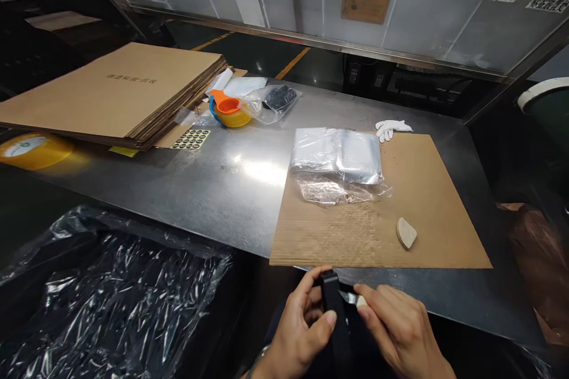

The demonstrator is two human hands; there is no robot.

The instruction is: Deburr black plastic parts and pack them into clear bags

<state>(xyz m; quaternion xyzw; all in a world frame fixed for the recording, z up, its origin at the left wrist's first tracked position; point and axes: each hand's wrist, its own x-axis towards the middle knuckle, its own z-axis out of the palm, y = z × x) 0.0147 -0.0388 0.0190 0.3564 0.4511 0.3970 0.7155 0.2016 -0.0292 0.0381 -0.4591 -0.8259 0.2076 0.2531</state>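
Note:
In my left hand [299, 331] is a long black part [334, 311] with a rounded top end, held upright near the table's front edge. My fingers wrap round its far side and the thumb lies on the near side. My right hand [398, 325] grips a small knife [352, 298] by its pale handle. Its short metal blade points left, with the tip at the black part's edge; I cannot tell whether it touches. The lower end of the black part blends into the dark background.
A cardboard sheet [440, 201] on the metal table [231, 189] bears clear plastic bags [336, 155], a beige wedge-shaped pad [406, 233] and a white glove [392, 129]. To the left are stacked cardboard [111, 89], orange and yellow cups [229, 109] and a tape roll [33, 150]. Black plastic sheeting [111, 290] lies at lower left.

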